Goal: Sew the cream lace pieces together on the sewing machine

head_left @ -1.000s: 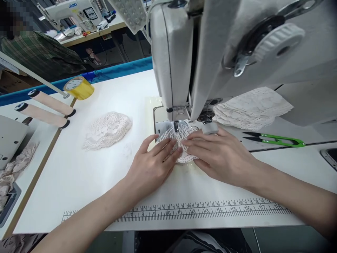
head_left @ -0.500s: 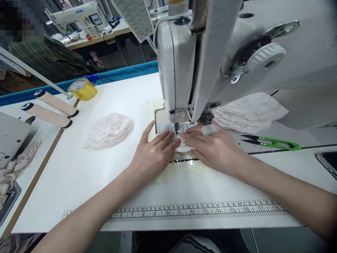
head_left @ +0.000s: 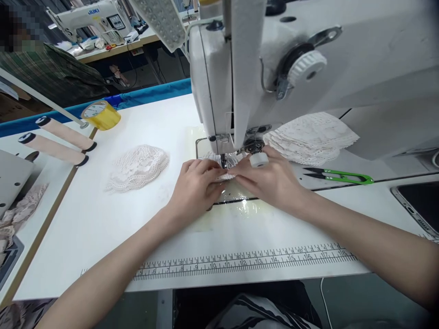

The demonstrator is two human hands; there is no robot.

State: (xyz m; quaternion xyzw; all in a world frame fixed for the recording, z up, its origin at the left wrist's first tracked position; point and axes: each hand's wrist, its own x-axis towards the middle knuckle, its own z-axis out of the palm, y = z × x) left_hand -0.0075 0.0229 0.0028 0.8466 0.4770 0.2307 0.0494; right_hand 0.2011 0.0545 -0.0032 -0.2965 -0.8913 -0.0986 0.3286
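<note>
A piece of white lace (head_left: 224,177) lies under the needle and presser foot of the sewing machine (head_left: 214,96). My left hand (head_left: 197,183) pinches the near edge of the lace, with thumb and fingers closed on it. From the other side my right hand (head_left: 270,178) grips the same edge, its fingertips close to the left ones. Part of the lace is hidden behind my fingers. To the left rests a small stack of lace pieces (head_left: 137,167). A larger pile of lace pieces (head_left: 312,137) sits behind my right hand, under the machine arm.
Green thread snips (head_left: 343,176) and a phone (head_left: 420,205) lie on the right. Two thread cones (head_left: 55,148) and a yellow tape roll (head_left: 103,116) stand at the left. A printed ruler (head_left: 226,265) runs along the front edge. A person in a plaid top (head_left: 51,77) sits beyond.
My fingers have gone from lying flat on the lace to pinching its near edge, which is now folded up. The whole view has shifted slightly.
</note>
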